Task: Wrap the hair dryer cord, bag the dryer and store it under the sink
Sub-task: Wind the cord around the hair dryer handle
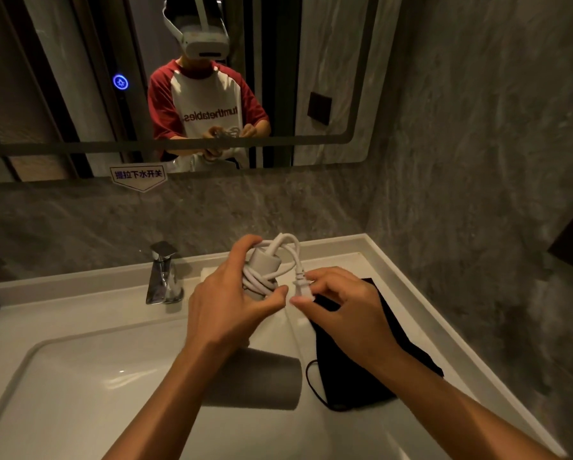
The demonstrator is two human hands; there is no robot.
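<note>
We read two pieces of writing: a pointed white sticker (138, 176) at the lower edge of the wall mirror (328, 78) carries the Chinese characters 提拉下水开关, and the mirrored shirt print reads backwards as "turnthetables". A round blue-lit touch button (120, 82) glows on the glass. Our left hand (227, 302) is curled around the handle of the matte grey hair dryer (261, 380), whose smooth cylindrical barrel hangs below our wrist, above the right rim of the glossy white basin (79, 376). The rubbery white cord (278, 257) is looped in several turns around the handle, one loop standing up above our fingers. Our right hand (338, 313) pinches the moulded white plug (301, 287) between thumb and fingertips, just beside the left thumb. Under the right hand, a soft black fabric drawstring bag (361, 370) lies flat on the white countertop (344, 257) toward its right edge, its thin cord loop trailing toward the basin. A polished chrome angular faucet (163, 273) stands at the back rim. The walls are rough, grey and stone-like.
</note>
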